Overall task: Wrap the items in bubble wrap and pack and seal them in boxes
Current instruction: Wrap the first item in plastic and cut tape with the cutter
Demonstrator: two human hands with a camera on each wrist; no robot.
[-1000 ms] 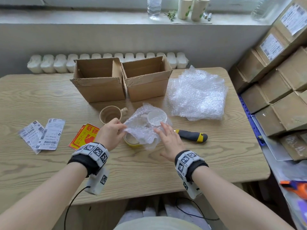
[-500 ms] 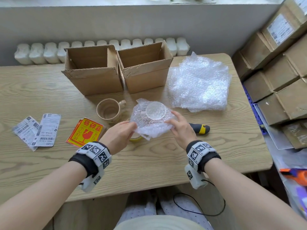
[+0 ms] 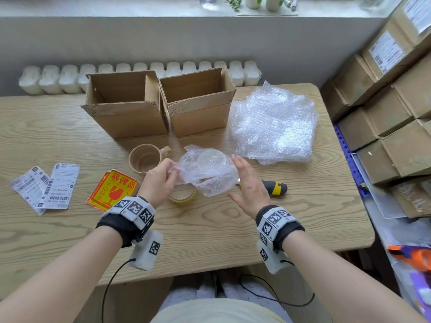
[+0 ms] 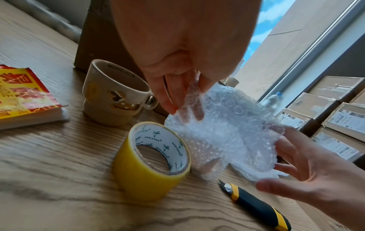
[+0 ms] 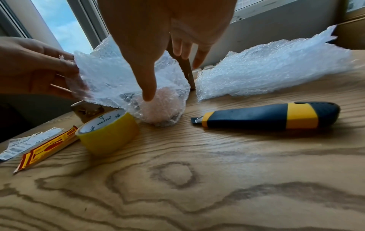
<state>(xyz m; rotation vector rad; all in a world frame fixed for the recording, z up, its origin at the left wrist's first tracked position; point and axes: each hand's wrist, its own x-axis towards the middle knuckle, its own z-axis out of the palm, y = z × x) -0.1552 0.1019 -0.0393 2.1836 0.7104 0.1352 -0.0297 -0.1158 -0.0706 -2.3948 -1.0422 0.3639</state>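
Note:
A clear round glass item sits half wrapped in a bubble wrap sheet (image 3: 207, 170), held just above the table in front of the boxes. My left hand (image 3: 172, 170) pinches the sheet's loose left edge between thumb and fingers, which the left wrist view shows close up (image 4: 185, 101). My right hand (image 3: 233, 177) lies against the bundle's right side with straight, spread fingers and grips nothing. In the right wrist view the thumb (image 5: 148, 81) points down at the bundle (image 5: 162, 106). Two open cardboard boxes (image 3: 126, 106) (image 3: 198, 101) stand behind.
A beige mug (image 3: 144, 158) stands left of the bundle. A yellow tape roll (image 3: 184, 198) lies under it, a black-yellow utility knife (image 3: 272, 188) to the right. Spare bubble wrap (image 3: 272, 123) is piled at back right. Red-yellow stickers (image 3: 112, 190) and shipping labels (image 3: 46, 185) lie left. Stacked parcels (image 3: 396, 127) line the right.
My right hand has moved from the bundle's near side to its right side. The left hand has taken the wrap's left edge higher, and the bundle has shifted slightly.

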